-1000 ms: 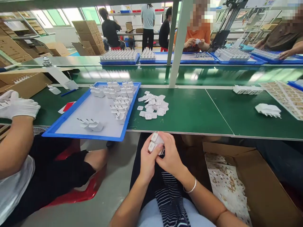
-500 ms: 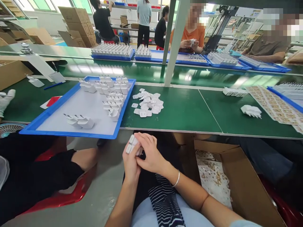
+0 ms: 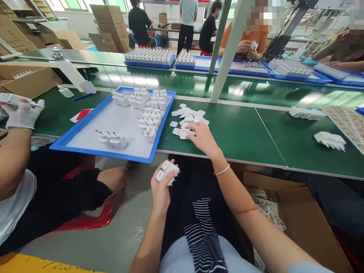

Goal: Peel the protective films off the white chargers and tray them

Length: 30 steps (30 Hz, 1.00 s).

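Observation:
My left hand (image 3: pixel 160 191) is closed around white plug adapters (image 3: pixel 172 169) over my lap. Their metal pins point right, and two rounded-square white covers face up on them. Stretched over the table, my right hand (image 3: pixel 203 138) has its fingertips at the near edge of a pile of small white covers (image 3: pixel 189 118). Its thumb and index finger are apart, touching or just above the covers. Left of the pile, a blue-rimmed tray (image 3: pixel 113 151) carries several white plug adapters (image 3: pixel 149 121) standing pins up.
A post (image 3: pixel 227 57) rises behind the pile. White adapter blocks (image 3: pixel 330 140) lie on the right of the green table (image 3: pixel 241 132). An open carton (image 3: pixel 304 212) stands below at right. At left, a co-worker's gloved hand (image 3: pixel 21 115) holds a white piece.
My right hand has left the adapters in my left hand and moved forward to the cover pile. The view has shifted, and the co-worker's gloved hand has come further in at left.

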Tool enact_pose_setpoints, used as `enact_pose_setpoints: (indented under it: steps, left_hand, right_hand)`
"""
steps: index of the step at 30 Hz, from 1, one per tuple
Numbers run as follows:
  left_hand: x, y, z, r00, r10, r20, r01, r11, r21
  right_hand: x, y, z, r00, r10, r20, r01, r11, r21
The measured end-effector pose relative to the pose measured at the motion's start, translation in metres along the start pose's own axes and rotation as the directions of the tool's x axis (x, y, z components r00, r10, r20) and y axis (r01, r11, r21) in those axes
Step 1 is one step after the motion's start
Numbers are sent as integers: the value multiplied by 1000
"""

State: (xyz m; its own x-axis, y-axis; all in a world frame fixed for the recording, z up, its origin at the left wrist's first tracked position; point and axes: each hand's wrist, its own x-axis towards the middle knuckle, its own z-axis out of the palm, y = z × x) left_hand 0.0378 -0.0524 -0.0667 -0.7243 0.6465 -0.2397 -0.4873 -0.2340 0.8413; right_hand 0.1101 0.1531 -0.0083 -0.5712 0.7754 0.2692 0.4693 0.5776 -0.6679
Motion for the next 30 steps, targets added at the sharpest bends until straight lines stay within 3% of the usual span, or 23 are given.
enact_pose_setpoints:
  steps: [5, 13, 18, 22, 24, 27, 30]
  left_hand:
    - [-7, 1, -1, 996, -53, 67, 50, 998, 41]
    - [-5, -3, -4, 992, -83, 98, 74, 993, 92]
    - [-4, 5, 3, 970, 36, 242, -64, 992, 107]
    - [3, 15, 21, 902, 103, 419, -177, 974, 141]
    - [8, 18, 35, 856, 82, 511, -192, 967, 166]
    - [15, 16, 60, 804, 19, 594, -169, 966, 197]
    - [19, 11, 83, 816, 28, 577, -180, 961, 208]
  right_hand:
    - [16, 1, 10, 997, -23, 76, 23, 1000, 3]
    - [19, 4, -2, 998, -25, 61, 18, 994, 110]
    - [3, 2, -20, 995, 6, 98, -37, 948, 316]
    - [-26, 2, -33, 984, 58, 169, -161, 703, 693]
    - [-40, 3, -37, 978, 91, 188, -204, 616, 761]
    - [-54, 6, -39, 981, 105, 165, -194, 602, 774]
    - [-59, 12, -44, 989, 133, 68, -137, 636, 759]
